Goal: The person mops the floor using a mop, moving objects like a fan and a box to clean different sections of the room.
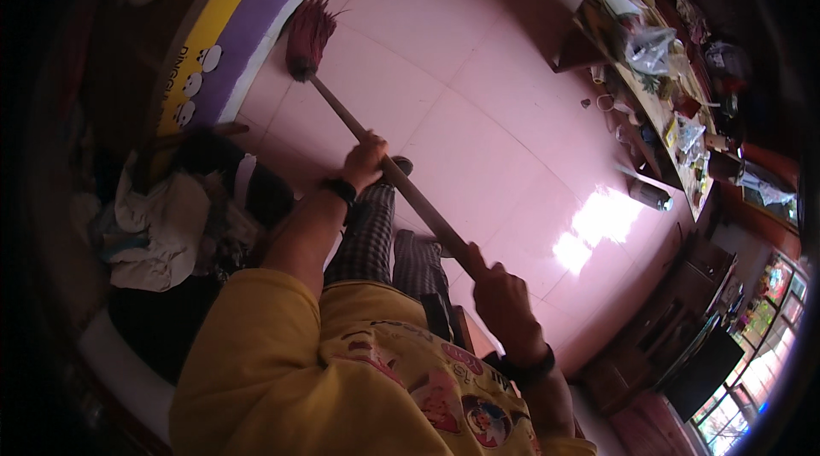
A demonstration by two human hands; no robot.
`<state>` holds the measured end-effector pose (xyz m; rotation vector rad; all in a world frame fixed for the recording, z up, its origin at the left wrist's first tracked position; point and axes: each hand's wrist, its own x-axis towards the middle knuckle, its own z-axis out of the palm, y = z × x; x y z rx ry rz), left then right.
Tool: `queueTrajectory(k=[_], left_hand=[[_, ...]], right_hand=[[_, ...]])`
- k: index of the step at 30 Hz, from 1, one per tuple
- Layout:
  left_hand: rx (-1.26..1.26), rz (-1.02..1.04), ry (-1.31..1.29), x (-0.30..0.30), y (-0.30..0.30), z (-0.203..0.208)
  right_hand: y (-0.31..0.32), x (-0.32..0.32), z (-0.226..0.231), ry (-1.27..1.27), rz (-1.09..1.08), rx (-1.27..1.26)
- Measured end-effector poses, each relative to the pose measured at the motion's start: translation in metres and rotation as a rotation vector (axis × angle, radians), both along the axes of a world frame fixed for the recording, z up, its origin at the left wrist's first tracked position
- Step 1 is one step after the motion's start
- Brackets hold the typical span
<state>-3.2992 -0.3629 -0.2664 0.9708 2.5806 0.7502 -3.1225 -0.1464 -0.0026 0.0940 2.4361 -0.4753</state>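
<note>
We locate the long wooden-handled, dark-red-bristled broom over the pink tiled floor, its head beside the purple-and-yellow printed panel. Our left hand and right hand wrap the handle; several fingers are hidden. We cannot identify the contents of the crumpled clear plastic bag at right.

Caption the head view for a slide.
Left hand and right hand grip a broom, its reddish bristles over pink floor tiles.

Pink floor tiles lie beneath the left hand and right hand. Well right of both, a table carries a clear plastic bag.
</note>
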Motion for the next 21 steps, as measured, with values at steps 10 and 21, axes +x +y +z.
queueTrajectory(k=[10,21], left_hand=[[-0.033,-0.433,-0.208,0.165,0.152,0.003],[-0.36,-1.145,-0.291,0.386,0.285,0.033]], right_hand=[[0.082,0.208,0.037,-0.125,-0.429,0.172],[0.023,0.448,0.064,-0.15,-1.198,0.213]])
